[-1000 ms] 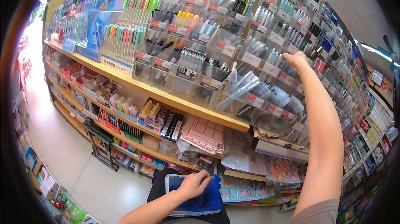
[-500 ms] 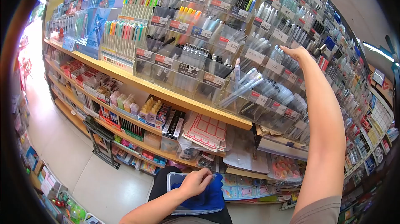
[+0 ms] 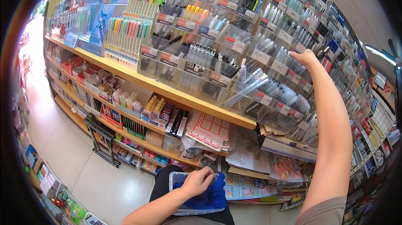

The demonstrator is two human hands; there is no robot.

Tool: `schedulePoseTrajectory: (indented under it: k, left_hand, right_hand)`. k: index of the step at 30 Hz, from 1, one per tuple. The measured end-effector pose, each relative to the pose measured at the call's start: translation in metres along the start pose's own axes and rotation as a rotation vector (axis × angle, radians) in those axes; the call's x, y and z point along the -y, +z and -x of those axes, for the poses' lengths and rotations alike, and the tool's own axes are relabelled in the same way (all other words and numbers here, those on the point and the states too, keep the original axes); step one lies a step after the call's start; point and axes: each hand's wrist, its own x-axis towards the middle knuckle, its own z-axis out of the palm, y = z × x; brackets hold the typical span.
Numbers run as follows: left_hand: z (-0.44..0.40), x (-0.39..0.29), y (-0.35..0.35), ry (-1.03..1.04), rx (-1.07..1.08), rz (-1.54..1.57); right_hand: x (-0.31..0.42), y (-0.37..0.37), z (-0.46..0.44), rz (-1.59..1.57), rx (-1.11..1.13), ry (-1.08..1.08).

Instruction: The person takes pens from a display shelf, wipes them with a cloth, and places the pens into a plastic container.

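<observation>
My right hand (image 3: 307, 58) reaches up to the clear acrylic pen rack (image 3: 279, 66), by a compartment of pens (image 3: 282, 53). Its thumb points left; the other fingers are hidden, so I cannot see whether it grips a pen. Low in front of me, my left hand (image 3: 199, 182) is closed, fingers curled, over a blue cloth (image 3: 214, 194). The cloth lies in a clear plastic box (image 3: 172, 180) on my lap. What the left fingers hold, if anything, does not show.
Highlighters (image 3: 125, 36) stand left of the rack on the wooden shelf edge (image 3: 197, 101). Lower shelves hold paint bottles (image 3: 154, 107) and label sheets (image 3: 209, 128). A black folding stand (image 3: 102, 141) is on the tiled floor (image 3: 100, 179). More goods (image 3: 67, 204) line the lower left.
My right hand has shifted slightly along the same rack area, its thumb still near the pens. The view has turned a little. My left hand stays over the box.
</observation>
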Motion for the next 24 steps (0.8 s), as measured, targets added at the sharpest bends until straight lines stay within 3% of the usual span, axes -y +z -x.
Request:
schedulePoseTrajectory:
  k: [6, 12, 24]
  left_hand:
    - [-0.001, 0.000, 0.002, 0.001, 0.013, -0.001]
    - [-0.002, 0.004, 0.004, 0.006, 0.007, 0.006]
    - [0.001, 0.010, 0.001, -0.006, 0.004, 0.013]
  right_hand:
    - [0.008, 0.000, 0.006, 0.079, 0.037, 0.006]
    - [0.001, 0.009, -0.002, 0.120, -0.062, -0.075]
    - [0.015, 0.003, 0.044, 0.113, -0.216, 0.020]
